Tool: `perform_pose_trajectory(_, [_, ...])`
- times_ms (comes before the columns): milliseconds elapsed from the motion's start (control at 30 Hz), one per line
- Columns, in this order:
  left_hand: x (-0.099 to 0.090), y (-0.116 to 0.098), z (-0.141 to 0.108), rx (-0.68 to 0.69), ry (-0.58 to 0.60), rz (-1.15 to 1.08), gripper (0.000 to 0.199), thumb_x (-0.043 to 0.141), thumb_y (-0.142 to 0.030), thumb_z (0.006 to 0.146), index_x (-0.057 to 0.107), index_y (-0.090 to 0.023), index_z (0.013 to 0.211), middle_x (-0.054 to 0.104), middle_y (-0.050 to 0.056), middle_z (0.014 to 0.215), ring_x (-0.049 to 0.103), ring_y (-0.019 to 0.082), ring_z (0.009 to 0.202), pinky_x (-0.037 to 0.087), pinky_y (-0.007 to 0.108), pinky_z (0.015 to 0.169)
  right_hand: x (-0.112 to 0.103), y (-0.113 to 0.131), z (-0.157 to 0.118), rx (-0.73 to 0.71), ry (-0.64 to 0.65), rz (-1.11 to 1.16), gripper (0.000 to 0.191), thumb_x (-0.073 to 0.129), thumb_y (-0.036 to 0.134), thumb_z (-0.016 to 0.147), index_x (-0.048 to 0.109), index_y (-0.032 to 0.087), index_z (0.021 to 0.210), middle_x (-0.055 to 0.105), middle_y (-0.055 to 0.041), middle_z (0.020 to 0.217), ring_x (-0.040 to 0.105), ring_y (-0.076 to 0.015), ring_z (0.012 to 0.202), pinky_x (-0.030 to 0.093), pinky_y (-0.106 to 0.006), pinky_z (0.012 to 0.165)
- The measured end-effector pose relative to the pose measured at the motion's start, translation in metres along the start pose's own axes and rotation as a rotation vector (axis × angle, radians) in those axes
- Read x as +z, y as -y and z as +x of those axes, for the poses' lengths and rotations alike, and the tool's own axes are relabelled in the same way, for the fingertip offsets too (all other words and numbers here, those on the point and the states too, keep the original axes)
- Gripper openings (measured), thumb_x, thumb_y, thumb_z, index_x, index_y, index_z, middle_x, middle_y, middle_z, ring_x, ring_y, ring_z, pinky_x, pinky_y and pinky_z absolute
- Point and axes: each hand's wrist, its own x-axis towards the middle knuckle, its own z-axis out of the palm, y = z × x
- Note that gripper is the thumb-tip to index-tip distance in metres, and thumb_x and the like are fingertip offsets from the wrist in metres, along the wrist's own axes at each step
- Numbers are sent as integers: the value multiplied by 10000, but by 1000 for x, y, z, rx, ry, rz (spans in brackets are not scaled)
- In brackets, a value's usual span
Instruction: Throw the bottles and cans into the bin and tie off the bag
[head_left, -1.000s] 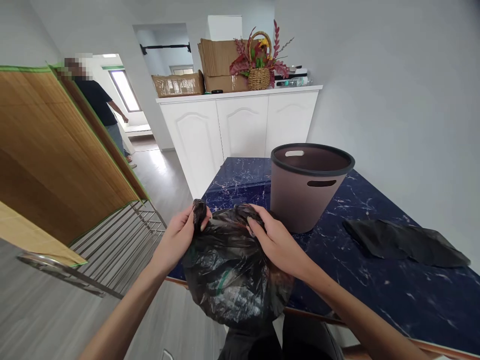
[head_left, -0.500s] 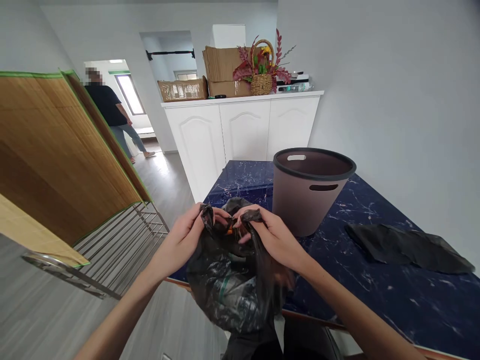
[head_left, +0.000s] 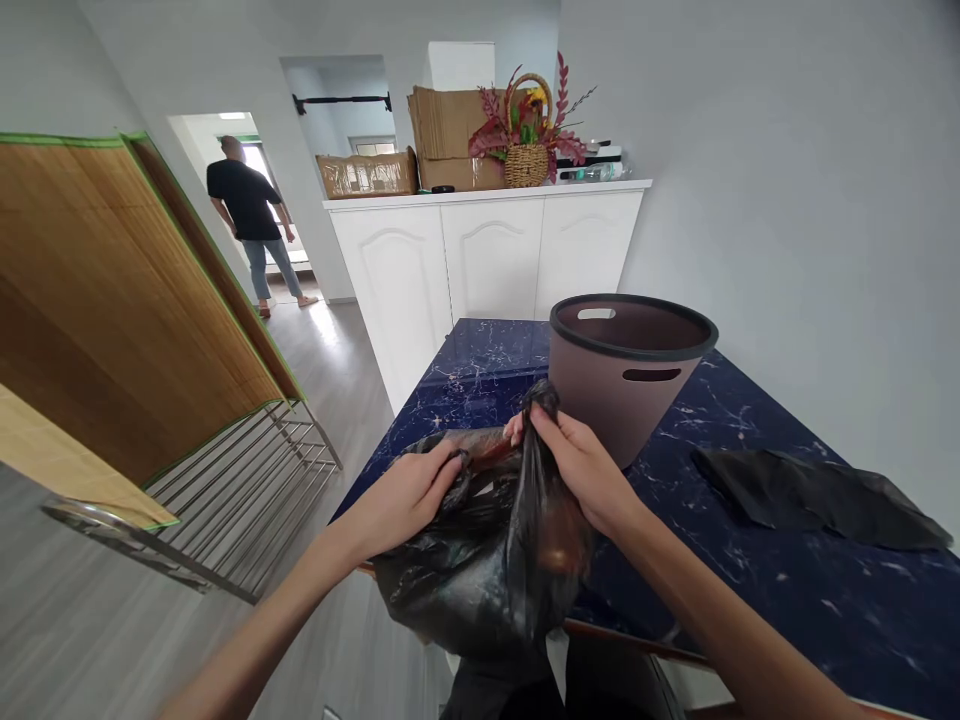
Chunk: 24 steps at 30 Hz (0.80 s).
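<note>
A filled black garbage bag [head_left: 465,590] hangs at the near edge of the table, partly resting against it. My left hand [head_left: 420,490] grips the left side of the bag's mouth, fingers closed on the thin plastic. My right hand [head_left: 574,455] is closed around a gathered bunch of the bag's neck, whose top sticks up above the thumb. Something reddish-brown shows through the film below my right hand; I cannot make out what it is. Just beyond my right hand stands a mauve trash can [head_left: 600,400] with a dark rim and handle slots.
A folded black plastic bag [head_left: 817,495] lies on the dark blue marbled table [head_left: 480,350] at right. Behind are a white cabinet [head_left: 495,250], cardboard boxes [head_left: 457,140] and a flower basket [head_left: 526,165]. At left stands a metal rack [head_left: 247,500] with bamboo mats. A person [head_left: 251,210] stands by the doorway.
My hands have moved apart; the right rose with the bag's neck bunched in it, and the left shifted slightly lower. The person in the background turned and moved right.
</note>
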Motion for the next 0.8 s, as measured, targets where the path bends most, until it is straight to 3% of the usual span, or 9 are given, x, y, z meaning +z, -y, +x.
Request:
perform_pose_trajectory(67, [4,2,1,31,71,31,392,321,-460,1134,641,-239,1079,705,36,856,697,238,756,495,322,731,2,8,1,14,21,181,491,546,748,988,582,258,973,583,20,734,605,-195,724,526,-342,749])
perform_pose_trajectory(167, [5,0,2,62,105,51,383,325,-435,1136,648,-229,1130,721,50,903,709,243,790,498,325,739,9,16,3,93,95,355,480,583,755,964,539,287,1060,309,104,615,336,-132,502,445,-285,535])
perform_pose_trajectory(300, [-7,-8,0,70,-79,38,358,336,-394,1136,654,-234,1173,744,78,1120,712,262,1021,529,363,903,17,14,9,229,146,374,366,659,596,951,524,256,965,295,91,683,212,-106,527,249,-234,437])
perform_pose_trajectory(400, [-22,-13,-4,68,-238,62,341,393,-407,1117,682,-227,1109,700,98,1282,664,280,1170,522,397,1021,20,8,7,224,172,159,401,796,455,856,549,252,1098,480,55,798,453,-115,635,431,-240,562])
perform_pose_trajectory(467, [-31,-17,-7,81,-284,98,320,439,-411,1100,701,-228,1075,666,96,1343,637,290,1218,513,420,1062,25,5,2,164,204,-5,741,903,445,751,501,278,1351,621,-17,1040,629,-182,882,561,-319,761])
perform_pose_trajectory(533, [-38,-23,-10,106,-293,138,295,469,-397,1090,717,-239,1071,639,89,1383,608,297,1257,512,441,1078,33,2,-4,77,255,-117,1113,968,485,658,340,318,1562,601,-108,1354,634,-277,1200,576,-439,972])
perform_pose_trajectory(600, [-41,-32,-10,150,-275,173,280,483,-372,1087,736,-255,1060,611,76,1427,571,304,1302,511,463,1091,45,0,-9,-41,266,-182,1306,991,500,613,208,344,1648,470,-145,1571,510,-329,1427,505,-517,1129])
perform_pose_trajectory(667, [-41,-42,-10,206,-228,193,289,494,-352,1086,753,-259,1000,584,64,1470,527,316,1354,499,494,1123,57,-2,-9,-176,225,-194,1196,946,435,698,228,329,1649,428,-138,1625,445,-323,1499,443,-525,1204])
perform_pose_trajectory(800, [-34,-52,-11,250,-158,134,279,506,-329,1081,776,-290,1024,560,46,1525,434,345,1477,452,569,1199,70,-4,-2,-273,173,-167,465,659,270,940,604,287,1402,668,-103,1386,606,-295,1342,489,-489,1159])
